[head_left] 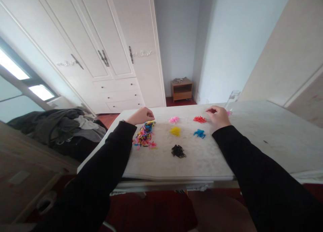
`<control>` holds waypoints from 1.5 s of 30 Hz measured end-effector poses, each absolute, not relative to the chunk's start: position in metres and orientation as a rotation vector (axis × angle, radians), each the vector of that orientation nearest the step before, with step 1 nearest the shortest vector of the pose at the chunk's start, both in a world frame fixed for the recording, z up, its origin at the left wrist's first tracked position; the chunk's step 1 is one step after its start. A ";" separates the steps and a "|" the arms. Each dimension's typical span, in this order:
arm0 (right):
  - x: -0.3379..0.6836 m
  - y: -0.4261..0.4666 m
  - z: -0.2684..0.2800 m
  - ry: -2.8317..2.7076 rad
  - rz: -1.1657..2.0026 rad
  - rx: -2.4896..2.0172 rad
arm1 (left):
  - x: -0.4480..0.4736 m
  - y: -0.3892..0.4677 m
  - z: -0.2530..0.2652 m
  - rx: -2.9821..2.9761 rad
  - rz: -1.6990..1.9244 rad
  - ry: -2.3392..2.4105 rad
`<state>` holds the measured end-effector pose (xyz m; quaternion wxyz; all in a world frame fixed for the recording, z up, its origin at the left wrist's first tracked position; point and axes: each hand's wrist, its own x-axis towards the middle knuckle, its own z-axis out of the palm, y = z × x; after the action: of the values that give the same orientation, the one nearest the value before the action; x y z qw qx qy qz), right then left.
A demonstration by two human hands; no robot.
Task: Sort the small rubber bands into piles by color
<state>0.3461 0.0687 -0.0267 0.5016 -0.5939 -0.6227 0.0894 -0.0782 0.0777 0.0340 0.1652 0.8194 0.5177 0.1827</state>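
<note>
A mixed pile of small coloured rubber bands [145,136] lies on the left of the white table. At its far end is my left hand [141,116], fingers curled together; whatever they may hold is hidden. Beside the small red pile [199,119], on its right, my right hand [219,116] has thumb and fingers pinched together. I cannot make out anything between them. Single-colour piles lie between my hands: pink bands [174,119], yellow bands [175,131], blue bands [199,133] and, closest to me, black bands [178,151].
A clear glass or bottle [233,98] stands behind my right hand, with something pink at its base. The white table [252,151] extends right. Beyond it are a white wardrobe [113,63] and a small wooden cabinet [181,90]. Dark clothes [55,131] are heaped at left.
</note>
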 end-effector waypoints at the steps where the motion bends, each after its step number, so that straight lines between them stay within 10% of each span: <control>1: 0.346 0.068 -0.026 -1.500 0.218 -1.435 | -0.079 0.077 0.034 2.334 0.508 1.479; 45: 0.337 0.054 -0.012 -1.654 0.377 -1.471 | -0.089 0.085 0.029 2.357 0.323 1.476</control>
<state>0.3368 0.0540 -0.0119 0.4331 -0.5904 -0.6640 0.1515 -0.0891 0.0850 0.0292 0.1699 0.8297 0.5195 0.1136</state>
